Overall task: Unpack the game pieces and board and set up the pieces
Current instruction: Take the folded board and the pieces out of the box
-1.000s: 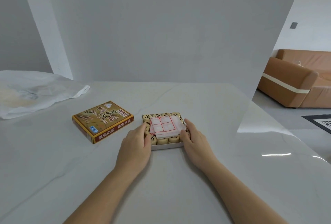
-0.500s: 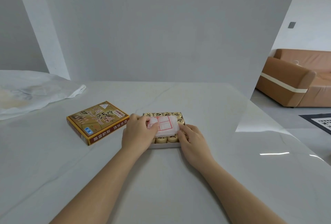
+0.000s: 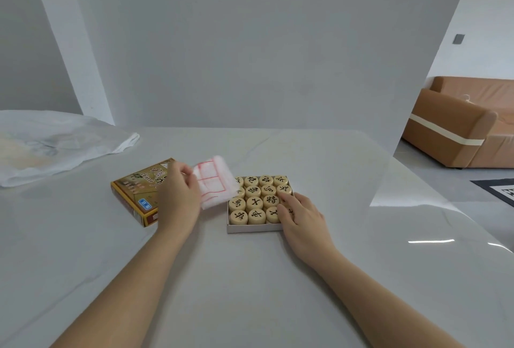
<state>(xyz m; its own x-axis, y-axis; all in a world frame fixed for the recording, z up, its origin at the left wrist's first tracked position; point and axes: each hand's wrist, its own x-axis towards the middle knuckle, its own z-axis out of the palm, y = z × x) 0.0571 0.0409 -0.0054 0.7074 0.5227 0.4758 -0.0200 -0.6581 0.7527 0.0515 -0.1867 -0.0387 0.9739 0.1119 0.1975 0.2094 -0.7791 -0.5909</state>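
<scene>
Near the middle of the frame, a shallow white cardboard tray (image 3: pixel 250 228) sits on the pale marble-look table (image 3: pixel 250 292), packed with round wooden Chinese chess pieces (image 3: pixel 254 203) lying flat in tight rows, black characters facing up. The right hand (image 3: pixel 301 214) rests on the tray's lower right corner, its fingers fairly straight and spread over the pieces there, curled round nothing; it hides part of the right column. Just left of the tray, the left hand (image 3: pixel 178 197) pinches a folded white board sheet with red grid lines (image 3: pixel 215 183) between thumb and fingers. The sheet is motion-blurred; its right edge overlaps the tray's upper left corner, and whether it touches the pieces cannot be told. Behind the left hand, left of centre, the brown and gold printed box lid (image 3: pixel 133 191) lies flat on the table, angled, apart from the tray. A crumpled white plastic bag (image 3: pixel 55 144) lies at the upper left, and a tan sofa (image 3: pixel 459 130) stands at the right edge.
</scene>
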